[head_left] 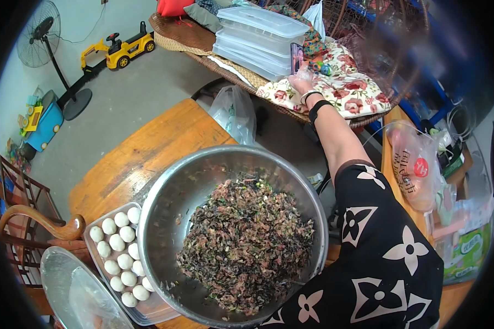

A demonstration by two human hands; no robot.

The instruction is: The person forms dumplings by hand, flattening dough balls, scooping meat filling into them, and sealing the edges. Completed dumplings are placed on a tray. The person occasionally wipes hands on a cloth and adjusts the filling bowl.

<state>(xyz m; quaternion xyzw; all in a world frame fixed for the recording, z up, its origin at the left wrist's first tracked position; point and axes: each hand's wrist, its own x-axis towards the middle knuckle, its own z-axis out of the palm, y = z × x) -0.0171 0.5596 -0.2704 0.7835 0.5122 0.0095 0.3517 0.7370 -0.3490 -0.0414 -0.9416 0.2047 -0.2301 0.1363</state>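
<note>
My right hand (301,82) is stretched far forward over a flowered cushion (348,90) on a wicker bench. It seems to wear a thin clear glove, with a black band at the wrist. Its fingertips are at a pink-cased phone (297,57) that leans on a stack of clear lidded boxes (258,38); whether it grips the phone is unclear. My left hand is out of sight. Below me a large steel bowl (164,192) holds dark chopped filling (247,241). A clear tray of several white dough balls (118,252) lies left of the bowl.
The bowl and tray rest on a wooden table (148,148). A clear lid (71,285) and a wooden chair (33,219) are at the lower left. A plastic bag (233,112) hangs beyond the table. Another printed bag (417,170) sits right. A standing fan (38,33) and yellow toy digger (121,49) stand far left.
</note>
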